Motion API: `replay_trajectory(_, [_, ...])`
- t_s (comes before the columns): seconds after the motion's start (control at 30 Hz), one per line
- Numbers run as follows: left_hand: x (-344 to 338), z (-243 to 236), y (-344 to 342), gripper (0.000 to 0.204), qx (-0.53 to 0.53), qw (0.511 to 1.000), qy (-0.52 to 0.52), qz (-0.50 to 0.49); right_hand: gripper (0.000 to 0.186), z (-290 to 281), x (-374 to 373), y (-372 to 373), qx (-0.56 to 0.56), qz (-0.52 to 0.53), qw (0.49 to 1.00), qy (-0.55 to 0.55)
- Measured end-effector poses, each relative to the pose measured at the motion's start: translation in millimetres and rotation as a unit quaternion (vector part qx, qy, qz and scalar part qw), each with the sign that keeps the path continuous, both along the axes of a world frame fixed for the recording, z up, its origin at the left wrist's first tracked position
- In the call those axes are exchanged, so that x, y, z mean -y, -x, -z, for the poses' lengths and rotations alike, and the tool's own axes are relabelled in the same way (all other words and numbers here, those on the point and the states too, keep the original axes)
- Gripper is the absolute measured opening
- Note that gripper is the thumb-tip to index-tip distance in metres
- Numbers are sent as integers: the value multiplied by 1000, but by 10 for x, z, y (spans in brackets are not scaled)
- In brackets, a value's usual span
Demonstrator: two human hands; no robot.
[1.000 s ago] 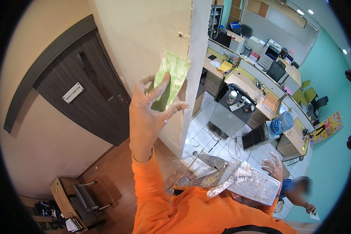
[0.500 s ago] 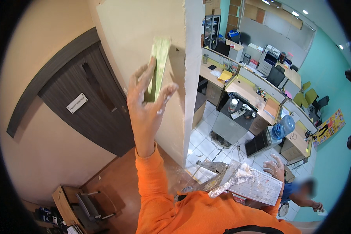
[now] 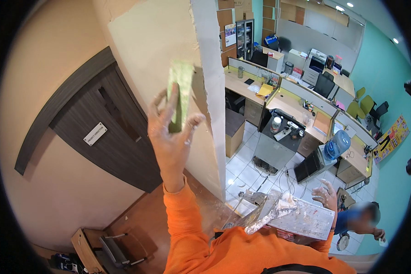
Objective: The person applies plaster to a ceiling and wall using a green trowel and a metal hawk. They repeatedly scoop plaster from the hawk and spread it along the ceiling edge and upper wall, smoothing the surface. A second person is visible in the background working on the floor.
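My left hand (image 3: 171, 137) grips a pale green rectangular block (image 3: 181, 84), fingers along one side and thumb on the other. The block lies against the cream wall (image 3: 146, 41) of a pillar, close to its rough corner; I cannot tell its exact kind. White powder coats my fingers. Lower right, my right hand (image 3: 325, 195) is raised with its fingers apart and nothing in them. It is beside a plaster-spattered flat grey top (image 3: 308, 219). A plaster-caked putty knife (image 3: 273, 213) rests on that top, in front of my chest.
A dark wooden door (image 3: 107, 128) is at left, a small desk (image 3: 84, 249) below it. Beyond the pillar stand office partitions (image 3: 301, 93), a grey cabinet (image 3: 276, 146) and a water dispenser (image 3: 313, 162). Another person (image 3: 358, 219) is low at right. Cables (image 3: 285, 176) lie on the tiles.
The view has shifted, so the door sits lower and the pillar's corner farther left. My left hand and the block appear slightly lower, still at the wall. My right hand stays raised.
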State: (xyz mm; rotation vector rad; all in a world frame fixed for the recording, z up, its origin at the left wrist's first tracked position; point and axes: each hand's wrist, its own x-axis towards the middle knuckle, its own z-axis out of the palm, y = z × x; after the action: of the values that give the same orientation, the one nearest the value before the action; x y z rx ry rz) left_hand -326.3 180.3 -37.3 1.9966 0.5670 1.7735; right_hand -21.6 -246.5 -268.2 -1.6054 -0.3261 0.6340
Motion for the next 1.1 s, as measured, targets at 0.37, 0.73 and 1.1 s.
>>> replay_trajectory(0.37, [-104, -407, 81, 73, -128, 992, -12, -17, 47, -30, -31, 10, 12, -1, 1000, 10])
replay_trajectory(0.73, [-129, -422, 193, 70, 11, 989, 75, 124, 48, 40, -5, -44, 11, -21, 1000, -12])
replay_trajectory(1.1, [-85, -373, -281, 77, -61, 996, -46, -35, 47, 40, -19, -23, -2, 4, 1000, -15])
